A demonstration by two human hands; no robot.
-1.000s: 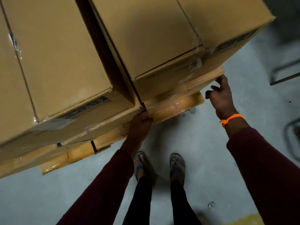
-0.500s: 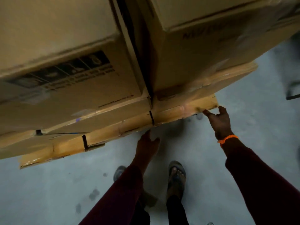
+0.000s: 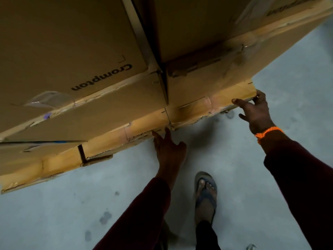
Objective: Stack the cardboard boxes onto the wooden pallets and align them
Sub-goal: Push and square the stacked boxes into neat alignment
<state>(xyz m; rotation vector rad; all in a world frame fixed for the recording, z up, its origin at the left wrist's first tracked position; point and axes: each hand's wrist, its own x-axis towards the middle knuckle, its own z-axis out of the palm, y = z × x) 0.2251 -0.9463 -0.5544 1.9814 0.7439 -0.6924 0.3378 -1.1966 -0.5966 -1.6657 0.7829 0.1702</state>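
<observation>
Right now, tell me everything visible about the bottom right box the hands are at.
The bottom right box is tan cardboard, lowest of its stack, with clear tape on its face and a frayed, crushed lower edge. Another box sits on top; a neighbouring box butts against its left side. The right hand grips its lower right corner; the left hand reaches its lower left corner, fingers spread. What it rests on is hidden.

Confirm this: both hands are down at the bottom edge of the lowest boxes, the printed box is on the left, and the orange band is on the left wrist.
Wrong on one point. In the head view the orange band is on the wrist of the right hand, not the left hand. Both hands are at the bottom edge of the lowest boxes, and the printed box is on the left.
</observation>
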